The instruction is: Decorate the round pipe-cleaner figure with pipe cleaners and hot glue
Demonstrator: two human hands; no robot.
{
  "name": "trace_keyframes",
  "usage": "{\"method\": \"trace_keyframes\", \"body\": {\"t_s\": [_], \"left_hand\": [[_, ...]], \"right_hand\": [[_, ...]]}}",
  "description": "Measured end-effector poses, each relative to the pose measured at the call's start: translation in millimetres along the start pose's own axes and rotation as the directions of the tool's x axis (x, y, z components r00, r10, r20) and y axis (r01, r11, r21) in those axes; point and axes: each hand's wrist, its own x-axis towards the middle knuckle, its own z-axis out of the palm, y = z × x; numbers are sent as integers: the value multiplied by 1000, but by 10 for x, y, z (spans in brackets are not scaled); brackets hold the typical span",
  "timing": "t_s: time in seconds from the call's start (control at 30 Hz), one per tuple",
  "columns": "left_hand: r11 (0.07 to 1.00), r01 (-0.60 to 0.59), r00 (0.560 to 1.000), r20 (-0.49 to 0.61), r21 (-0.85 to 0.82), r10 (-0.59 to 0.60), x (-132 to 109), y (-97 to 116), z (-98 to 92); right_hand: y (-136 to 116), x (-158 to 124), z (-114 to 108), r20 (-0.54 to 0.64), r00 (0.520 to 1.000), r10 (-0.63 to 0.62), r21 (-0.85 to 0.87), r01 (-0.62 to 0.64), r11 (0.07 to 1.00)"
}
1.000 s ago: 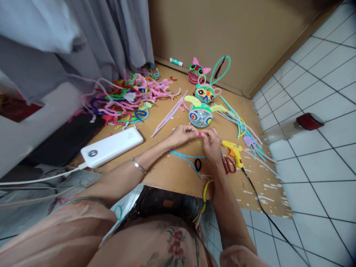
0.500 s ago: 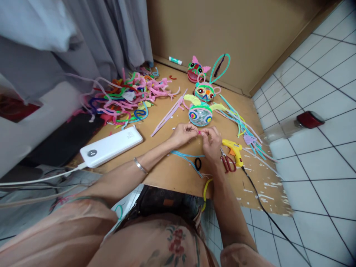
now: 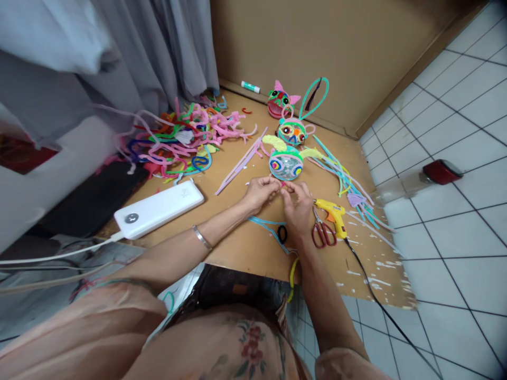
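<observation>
Head | L hand (image 3: 259, 193) + R hand (image 3: 296, 207) — fingers pinching pink pipe cleaner (image 3: 282, 184)

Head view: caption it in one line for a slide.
Both hands, left hand and right hand, pinch a small pink piece over the board, beside red scissors and a yellow glue gun.
</observation>
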Motion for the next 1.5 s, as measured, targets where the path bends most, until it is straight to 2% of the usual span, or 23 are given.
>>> {"method": "trace_keyframes", "body": {"t_s": [0.17,0.5,0.63,0.83,1.07,1.33,1.5], "left_hand": [[999,26,999,45,-41,-24,-13,4,0],[1000,9,981,193,28,-14,-12,87,-93],[998,32,979,201,47,-41,-8,93,-101],[1000,11,985,171,28,-16,-9,106,-98],[999,25,976,216,43,-34,-25,125,-105],[1000,-15,972,235,11,12,-25,122,-114],[1000,-21,968,250,12,17,-34,138,-110]], "right_hand": [[25,11,-13,-30,1000,1,-5,-1,1000],[45,55,-82,69,997,34,157,-44,987],[70,69,-76,78,997,14,212,-30,977],[90,80,-77,50,999,-21,311,4,951],[63,77,-129,43,993,-108,212,97,973],[35,59,-116,32,993,-110,164,104,981],[12,49,-100,-17,995,-103,126,105,986]]}}
